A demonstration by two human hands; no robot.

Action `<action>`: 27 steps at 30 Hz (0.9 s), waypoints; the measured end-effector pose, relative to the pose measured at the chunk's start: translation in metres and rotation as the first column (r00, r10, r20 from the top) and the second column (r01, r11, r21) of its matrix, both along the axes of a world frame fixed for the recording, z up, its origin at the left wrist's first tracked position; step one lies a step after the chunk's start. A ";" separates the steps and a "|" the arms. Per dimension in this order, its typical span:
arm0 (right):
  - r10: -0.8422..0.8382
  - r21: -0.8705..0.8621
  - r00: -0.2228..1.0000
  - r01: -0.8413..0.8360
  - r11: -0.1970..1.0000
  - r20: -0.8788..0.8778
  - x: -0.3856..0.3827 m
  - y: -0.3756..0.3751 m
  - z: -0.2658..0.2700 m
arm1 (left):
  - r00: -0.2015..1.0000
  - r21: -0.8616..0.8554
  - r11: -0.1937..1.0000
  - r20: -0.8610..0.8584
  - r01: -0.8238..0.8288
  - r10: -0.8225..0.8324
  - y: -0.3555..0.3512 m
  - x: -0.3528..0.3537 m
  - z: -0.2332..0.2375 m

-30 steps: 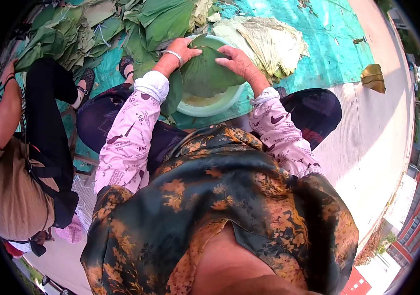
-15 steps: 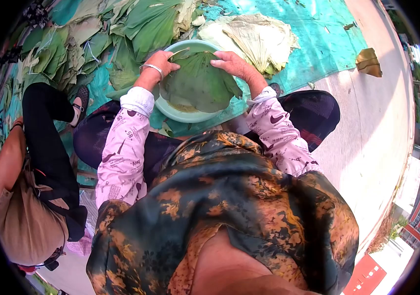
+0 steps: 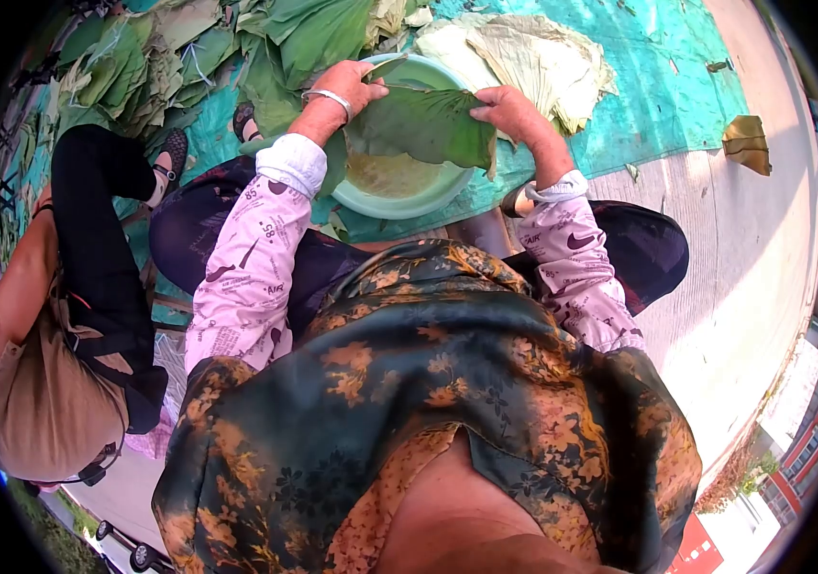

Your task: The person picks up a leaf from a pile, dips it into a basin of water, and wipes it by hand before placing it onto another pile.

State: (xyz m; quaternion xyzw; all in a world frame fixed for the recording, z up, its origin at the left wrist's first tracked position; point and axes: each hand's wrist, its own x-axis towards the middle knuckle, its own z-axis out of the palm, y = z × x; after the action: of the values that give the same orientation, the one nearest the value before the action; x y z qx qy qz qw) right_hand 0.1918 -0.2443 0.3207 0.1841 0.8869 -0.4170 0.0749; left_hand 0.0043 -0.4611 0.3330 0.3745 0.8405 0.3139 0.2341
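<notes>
A large green leaf [image 3: 425, 126], which looks like a lotus leaf, is stretched between my hands over a pale green basin [image 3: 399, 208]. My left hand [image 3: 350, 88], with a bangle at the wrist, pinches its upper left edge. At the upper right edge, the fingers of my right hand [image 3: 512, 111] are closed on the same leaf. The leaf's lower part hangs above the basin, and brownish water or residue shows below it. Beyond my right hand lies a stack of pale dried leaves [image 3: 548, 72].
Green leaves [image 3: 127, 81] are heaped at the upper left on a teal tarp [image 3: 677, 81]. A brown leaf piece [image 3: 747, 145] lies on the concrete [image 3: 734, 239] to the right. Close on my left sits another person [image 3: 41, 383] in dark trousers.
My hands have spread apart, and the leaf between them is pulled wider and lifted higher, showing more of the basin's inside. The whole view has shifted slightly.
</notes>
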 end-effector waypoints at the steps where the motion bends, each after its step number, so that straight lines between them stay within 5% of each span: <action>1: -0.003 0.020 1.000 0.003 1.000 0.014 -0.001 0.004 -0.002 | 1.000 0.002 1.000 -0.005 0.001 -0.001 0.001 0.001 0.002; 8: -0.246 -0.146 0.952 0.274 0.951 0.183 -0.005 0.000 0.016 | 0.999 0.038 0.999 -0.040 -0.011 0.013 0.008 0.008 0.001; 13: -0.419 -0.238 0.892 0.450 0.861 0.171 -0.005 0.002 0.017 | 0.987 0.054 0.995 0.143 -0.087 0.079 0.011 0.012 0.010; 17: -0.348 -0.157 0.935 0.354 0.922 0.065 -0.023 0.029 0.018 | 0.970 0.130 0.982 0.215 -0.140 0.110 0.023 -0.001 0.017; 20: -0.096 0.123 0.968 0.127 0.984 -0.231 -0.049 0.083 0.004 | 0.969 0.186 0.970 0.218 -0.157 0.115 0.047 -0.021 0.022; 22: -0.011 0.254 0.970 0.075 0.964 -0.242 -0.062 0.109 0.028 | 0.971 0.132 0.977 0.194 -0.169 0.142 0.069 -0.025 0.042; 24: -0.011 0.262 0.971 0.075 0.962 -0.237 -0.075 0.145 0.039 | 0.992 0.218 0.968 0.001 -0.125 0.127 0.095 -0.035 0.043; 26: -0.287 0.087 0.957 0.284 0.955 0.029 -0.064 0.119 0.116 | 0.992 0.263 0.961 -0.066 -0.091 0.112 0.119 -0.041 0.048; 27: -0.177 0.131 0.969 0.200 0.971 -0.173 -0.056 0.124 0.124 | 0.992 0.257 0.962 -0.063 -0.089 0.109 0.113 -0.030 0.079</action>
State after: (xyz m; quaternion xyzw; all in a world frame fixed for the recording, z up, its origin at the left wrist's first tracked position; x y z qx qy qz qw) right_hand 0.1359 -0.1203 0.4450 0.2387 0.8968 -0.3690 -0.0504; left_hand -0.0253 -0.3476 0.4117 0.3705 0.8196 0.4154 0.1359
